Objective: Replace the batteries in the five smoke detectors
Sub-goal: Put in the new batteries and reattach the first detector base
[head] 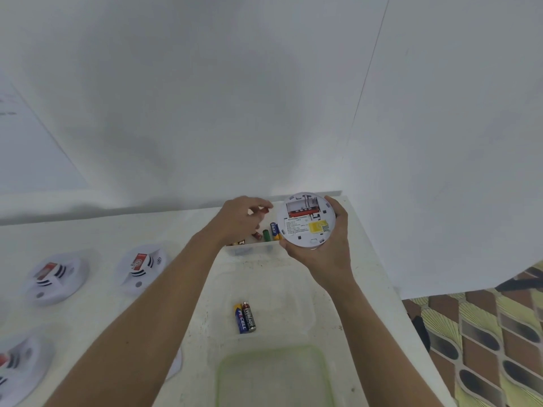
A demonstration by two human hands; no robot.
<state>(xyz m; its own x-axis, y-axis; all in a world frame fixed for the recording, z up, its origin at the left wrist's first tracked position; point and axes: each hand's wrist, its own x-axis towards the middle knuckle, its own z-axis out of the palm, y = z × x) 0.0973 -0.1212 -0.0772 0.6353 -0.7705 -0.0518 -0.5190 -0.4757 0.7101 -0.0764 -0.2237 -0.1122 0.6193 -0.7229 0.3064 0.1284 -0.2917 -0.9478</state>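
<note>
I hold the smoke detector (305, 220) underside up in the right hand (326, 257), battery bay exposed. The left hand (238, 220) pinches a red battery (264, 210) over the far container (249, 251) of loose batteries (270, 233). The near tray (288, 292) holds two batteries (245, 317).

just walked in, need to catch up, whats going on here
A person is swapping batteries. The right hand holds a round white smoke detector, back up, its compartment open. The left hand pinches a small red battery above a clear plastic box of loose batteries. Other white detectors lie on the white table to the left.
</note>
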